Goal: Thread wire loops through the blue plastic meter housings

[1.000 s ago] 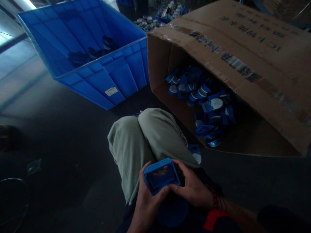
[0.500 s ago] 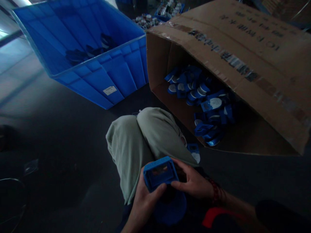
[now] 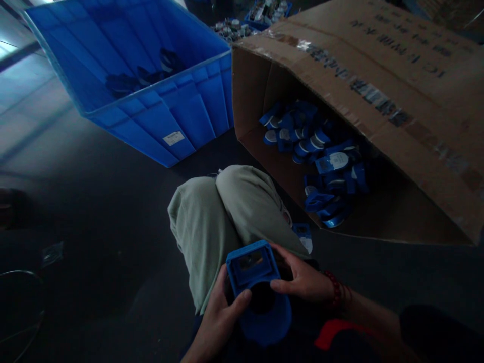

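Observation:
Over my lap I hold a blue plastic housing (image 3: 266, 322) in both hands. It has a rectangular window at its upper end, a dark round opening in the middle and a rounded lower end. My left hand (image 3: 223, 307) grips its left edge, the thumb lying on the front near the round opening. On the opposite edge is my right hand (image 3: 300, 280), its thumb pressed beside that opening and its fingers behind. The fingertips of both hands are mostly hidden by the housing.
A cardboard box (image 3: 378, 96) lies on its side at the right, with several similar blue housings (image 3: 333, 164) inside. One blue piece (image 3: 302, 232) lies on the floor by my leg. A large blue bin (image 3: 196, 121) stands at the left, holding several dark pieces. Small parts fill trays (image 3: 260, 25) behind.
The housing has tilted so that its round opening shows more. My left thumb has slid down and left, away from the window. Both hands still hold it, and the view has shifted slightly.

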Available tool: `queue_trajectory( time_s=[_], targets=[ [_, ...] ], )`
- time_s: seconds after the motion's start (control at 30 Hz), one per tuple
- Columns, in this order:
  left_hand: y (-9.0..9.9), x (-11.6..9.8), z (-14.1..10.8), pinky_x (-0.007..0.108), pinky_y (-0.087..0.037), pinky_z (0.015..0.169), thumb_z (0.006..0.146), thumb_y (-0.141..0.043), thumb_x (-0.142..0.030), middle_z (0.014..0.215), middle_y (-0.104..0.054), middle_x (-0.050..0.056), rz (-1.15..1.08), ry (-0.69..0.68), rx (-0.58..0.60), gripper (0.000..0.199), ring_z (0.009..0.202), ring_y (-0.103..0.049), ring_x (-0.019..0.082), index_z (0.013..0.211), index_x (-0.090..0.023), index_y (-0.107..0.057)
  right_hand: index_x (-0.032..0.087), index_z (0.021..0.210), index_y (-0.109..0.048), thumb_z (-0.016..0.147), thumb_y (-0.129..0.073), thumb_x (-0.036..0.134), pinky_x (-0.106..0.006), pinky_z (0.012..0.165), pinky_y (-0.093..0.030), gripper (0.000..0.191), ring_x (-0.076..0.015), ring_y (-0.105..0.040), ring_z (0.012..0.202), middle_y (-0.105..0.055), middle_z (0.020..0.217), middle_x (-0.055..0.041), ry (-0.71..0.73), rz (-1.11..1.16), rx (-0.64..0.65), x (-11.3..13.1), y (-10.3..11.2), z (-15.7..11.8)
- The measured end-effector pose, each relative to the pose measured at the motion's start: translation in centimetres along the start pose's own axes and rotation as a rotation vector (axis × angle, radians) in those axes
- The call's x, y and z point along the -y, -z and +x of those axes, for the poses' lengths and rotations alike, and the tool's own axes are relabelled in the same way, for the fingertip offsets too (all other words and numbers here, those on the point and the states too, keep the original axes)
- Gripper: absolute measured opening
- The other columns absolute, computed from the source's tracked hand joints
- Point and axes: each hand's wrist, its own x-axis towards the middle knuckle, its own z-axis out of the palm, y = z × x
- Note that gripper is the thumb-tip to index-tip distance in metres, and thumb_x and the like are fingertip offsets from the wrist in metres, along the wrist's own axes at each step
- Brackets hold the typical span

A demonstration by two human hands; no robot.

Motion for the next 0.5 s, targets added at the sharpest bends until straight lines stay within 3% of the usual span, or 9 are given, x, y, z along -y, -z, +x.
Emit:
queue_trajectory(
  time_s=[0.13, 0.33, 0.5],
  targets=[
    [0.71, 1.02, -0.48, 0.047, -0.037, 0.111, 0.081, -0.067, -0.041, 0.146, -0.044, 0.012, -0.135, 0.039, 0.008, 0.070, 0.136, -0.038, 0.030, 0.139, -0.023, -0.034, 0.023, 0.139, -0.035, 0.077, -0.073, 0.031, -0.047, 0.112, -0.036, 0.073, -0.0239, -0.047, 0.130, -0.047, 0.142, -0.0115, -0.002, 0.007, -0.028, -0.10, -0.30, 0.03],
    [0.26, 0.84, -0.47, 0.050, -0.039, 0.108, 0.077, -0.071, -0.038, 0.136, -0.055, 0.016, -0.263, 0.057, 0.033, 0.072, 0.125, -0.051, 0.032, 0.137, -0.020, -0.035, 0.023, 0.135, -0.041, 0.076, -0.074, 0.030, -0.048, 0.110, -0.038, 0.068, -0.0250, -0.052, 0.125, -0.054, 0.136, -0.0105, 0.025, -0.014, -0.058, 0.01, -0.52, 0.08],
    [0.24, 0.70, 0.00, 0.046, -0.041, 0.107, 0.078, -0.070, -0.038, 0.137, -0.055, 0.013, -0.168, -0.004, 0.039, 0.067, 0.127, -0.050, 0.030, 0.135, -0.023, -0.040, 0.022, 0.139, -0.038, 0.076, -0.073, 0.035, -0.049, 0.113, -0.034, 0.073, -0.0263, -0.046, 0.131, -0.049, 0.141, -0.0117, 0.017, -0.061, -0.075, 0.12, -0.56, 0.21]
  ],
)
